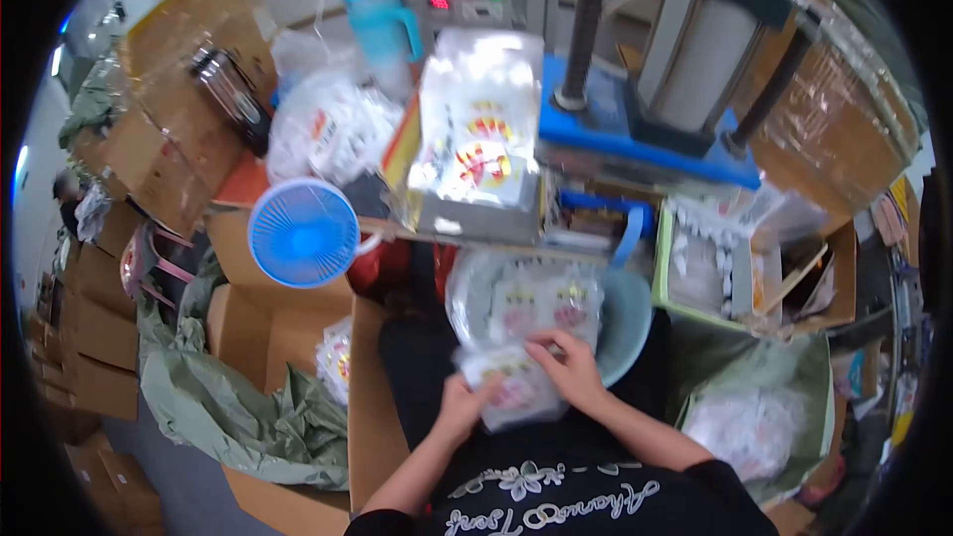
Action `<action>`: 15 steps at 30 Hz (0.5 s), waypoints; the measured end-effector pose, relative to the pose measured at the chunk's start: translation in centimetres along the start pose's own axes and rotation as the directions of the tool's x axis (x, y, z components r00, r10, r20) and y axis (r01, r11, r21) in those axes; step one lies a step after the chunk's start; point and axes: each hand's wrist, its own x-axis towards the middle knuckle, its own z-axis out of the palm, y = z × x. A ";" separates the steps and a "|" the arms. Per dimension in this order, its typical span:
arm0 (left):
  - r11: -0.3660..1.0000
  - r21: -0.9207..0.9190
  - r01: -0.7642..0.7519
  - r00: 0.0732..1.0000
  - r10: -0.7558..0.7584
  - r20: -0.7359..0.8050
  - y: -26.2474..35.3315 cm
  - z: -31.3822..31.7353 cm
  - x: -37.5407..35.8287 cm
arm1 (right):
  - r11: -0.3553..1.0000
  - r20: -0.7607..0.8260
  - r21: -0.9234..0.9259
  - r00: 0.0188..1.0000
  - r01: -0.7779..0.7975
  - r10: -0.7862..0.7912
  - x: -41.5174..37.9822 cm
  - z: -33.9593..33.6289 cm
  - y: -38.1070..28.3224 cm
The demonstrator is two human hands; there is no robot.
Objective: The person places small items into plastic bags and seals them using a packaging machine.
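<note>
In front of my body is a clear plastic packet (513, 392) with pink and yellow print. My left hand (467, 399) grips its left side. At its upper right edge my right hand (568, 369) has its thumb and fingers pressed together on the plastic. Just beyond, more printed clear packets (544, 306) lie on a round light-blue basin (631, 323) over my lap. The packets hide much of the basin's inside.
A blue slotted basket (303, 233) sits at left, above an open cardboard box (372, 412) with green sheeting. Ahead stand a shiny printed tray (478, 139) and a blue press (645, 129). A green-lined box (814, 377) holding plastic bags is at right.
</note>
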 end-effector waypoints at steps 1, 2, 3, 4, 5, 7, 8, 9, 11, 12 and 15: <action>0.993 -0.111 -0.036 0.994 0.024 -0.104 -0.9 -0.9 -0.1 | 0.999 -0.005 -0.004 0.999 -0.050 0.050 0.0 0.0 0.4; 0.972 -0.212 -0.102 0.975 0.055 -0.217 -1.3 -1.8 0.0 | 0.998 -0.031 -0.058 1.000 -0.005 0.004 0.9 -0.2 1.0; 0.948 -0.284 -0.145 0.963 0.070 -0.259 -1.2 -3.3 -0.2 | 0.992 -0.050 -0.112 0.997 0.051 -0.056 1.7 -0.2 1.9; 0.914 -0.351 -0.202 0.948 0.092 -0.306 -0.7 -4.8 -0.2 | 0.992 -0.047 -0.119 0.998 0.046 -0.052 2.7 -0.6 4.2; 0.901 -0.380 -0.210 0.942 0.081 -0.327 -0.1 -5.9 -0.3 | 0.997 -0.082 -0.055 0.995 -0.058 0.053 4.1 -1.8 7.9; 0.867 -0.464 -0.182 0.938 0.013 -0.345 0.4 -8.0 -0.4 | 0.987 -0.099 0.004 0.982 -0.159 0.159 6.1 -3.6 12.5; 0.862 -0.471 -0.188 0.936 0.013 -0.350 0.4 -8.3 -0.3 | 0.929 -0.088 0.114 0.928 -0.352 0.363 6.9 -4.4 14.1; 0.842 -0.517 -0.154 0.961 0.006 -0.277 0.9 -8.4 -0.3 | 0.821 -0.057 0.219 0.833 -0.527 0.550 7.6 -4.6 15.1; 0.808 -0.578 -0.114 0.983 0.006 -0.186 1.0 -8.0 0.1 | 0.763 -0.028 0.242 0.781 -0.600 0.624 8.5 -3.9 16.0; 0.795 -0.601 -0.079 0.990 -0.007 -0.139 1.3 -7.5 0.2 | 0.697 0.000 0.270 0.724 -0.664 0.690 9.1 -3.4 16.3; 0.774 -0.631 -0.049 0.998 0.017 -0.057 1.0 -5.8 0.8 | 0.786 -0.172 -0.108 0.790 -0.609 0.588 10.4 -0.8 19.0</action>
